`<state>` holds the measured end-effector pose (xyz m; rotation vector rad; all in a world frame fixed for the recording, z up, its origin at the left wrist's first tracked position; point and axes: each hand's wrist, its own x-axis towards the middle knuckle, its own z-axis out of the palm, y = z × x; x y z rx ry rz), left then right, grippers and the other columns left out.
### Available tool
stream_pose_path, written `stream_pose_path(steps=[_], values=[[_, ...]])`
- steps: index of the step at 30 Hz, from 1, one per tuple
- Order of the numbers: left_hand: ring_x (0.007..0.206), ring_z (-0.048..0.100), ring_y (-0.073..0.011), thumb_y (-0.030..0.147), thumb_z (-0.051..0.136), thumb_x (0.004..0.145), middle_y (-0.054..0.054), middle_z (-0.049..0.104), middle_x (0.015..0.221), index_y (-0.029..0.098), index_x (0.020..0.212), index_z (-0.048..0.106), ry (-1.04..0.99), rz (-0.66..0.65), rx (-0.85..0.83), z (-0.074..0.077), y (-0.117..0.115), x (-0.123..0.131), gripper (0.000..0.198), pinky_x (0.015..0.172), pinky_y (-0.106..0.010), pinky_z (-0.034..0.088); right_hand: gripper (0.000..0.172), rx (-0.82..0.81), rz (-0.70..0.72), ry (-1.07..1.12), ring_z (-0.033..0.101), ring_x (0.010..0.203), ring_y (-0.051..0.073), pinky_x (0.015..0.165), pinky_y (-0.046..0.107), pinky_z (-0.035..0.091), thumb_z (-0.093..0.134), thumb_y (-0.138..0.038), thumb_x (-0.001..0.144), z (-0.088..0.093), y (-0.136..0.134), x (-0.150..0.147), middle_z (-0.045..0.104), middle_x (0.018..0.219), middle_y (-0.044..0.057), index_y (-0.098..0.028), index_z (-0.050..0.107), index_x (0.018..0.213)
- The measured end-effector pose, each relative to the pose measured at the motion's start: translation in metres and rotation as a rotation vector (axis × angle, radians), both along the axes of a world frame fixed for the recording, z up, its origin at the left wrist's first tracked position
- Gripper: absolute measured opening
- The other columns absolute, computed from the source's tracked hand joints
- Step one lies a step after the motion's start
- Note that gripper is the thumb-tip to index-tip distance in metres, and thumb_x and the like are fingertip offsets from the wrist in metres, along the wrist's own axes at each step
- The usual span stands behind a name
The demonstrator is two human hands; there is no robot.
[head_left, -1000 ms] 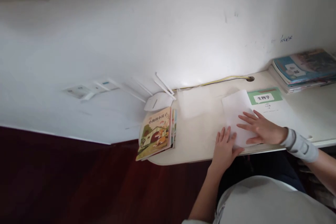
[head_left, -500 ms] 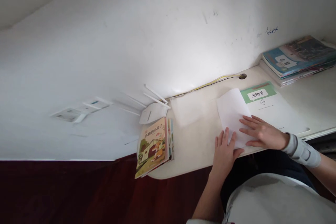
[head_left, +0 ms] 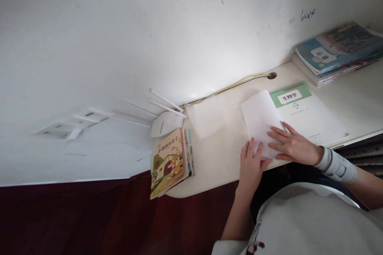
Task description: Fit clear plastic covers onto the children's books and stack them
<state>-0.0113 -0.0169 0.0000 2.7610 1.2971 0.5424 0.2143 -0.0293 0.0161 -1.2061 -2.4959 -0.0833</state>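
A white sheet of paper [head_left: 259, 115] lies near the front edge of the desk [head_left: 215, 167], beside and partly against a textbook [head_left: 311, 117] with a green band on its cover. My left hand [head_left: 251, 161] rests at the paper's lower left corner, fingers extended and thumb apart. Across the paper's right side, my right hand [head_left: 290, 143] lies flat with spread fingers; a grey band [head_left: 336, 165] circles that wrist. Neither palm shows, and the paper's lower edge is partly hidden by the hands.
Picture books [head_left: 169, 163] stand at the desk's left end, by a white router [head_left: 166, 123] with antennas. A clear plastic sheet [head_left: 206, 117] lies near the wall. Stacked books [head_left: 338, 51] sit at the back right. Yellow and black cables [head_left: 233, 87] run to a hole.
The whole view has shifted, so the desk and books appear slightly higher and further left. My right hand sits a little lower on the paper; both hands still touch it.
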Motion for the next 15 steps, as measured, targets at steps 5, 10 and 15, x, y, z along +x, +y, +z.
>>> stream_pose_path(steps=[5,10,15], values=[[0.13,0.04,-0.0276,0.039,0.045,0.091,-0.016,0.042,0.142,0.018,0.133,0.044,-0.079,0.128,-0.204,0.007,0.009,-0.019,0.047,0.103,-0.049,0.04,0.03,0.016,-0.018,-0.086,0.043,0.127,0.028,0.108,0.055,0.023,0.055,-0.035,0.087,-0.004,-0.003,-0.011,0.056,0.131,0.012,-0.021,0.063,0.113],[0.136,0.031,-0.0286,0.042,0.051,0.088,-0.016,0.04,0.144,0.015,0.132,0.046,-0.066,0.173,-0.36,0.005,0.008,-0.036,0.052,0.108,-0.05,0.033,0.033,-0.061,0.027,-0.144,0.048,0.122,0.027,0.106,0.052,0.026,0.054,-0.022,0.087,0.005,-0.005,-0.027,0.056,0.129,0.014,-0.022,0.061,0.119],[0.137,0.031,-0.026,0.037,0.05,0.089,-0.013,0.044,0.142,0.017,0.127,0.05,-0.113,0.172,-0.377,0.008,-0.002,-0.034,0.043,0.108,-0.048,0.034,0.039,-0.128,0.06,-0.148,0.049,0.121,0.032,0.1,0.056,0.031,0.055,-0.024,0.086,0.007,-0.005,-0.041,0.053,0.134,0.013,-0.029,0.057,0.125]])
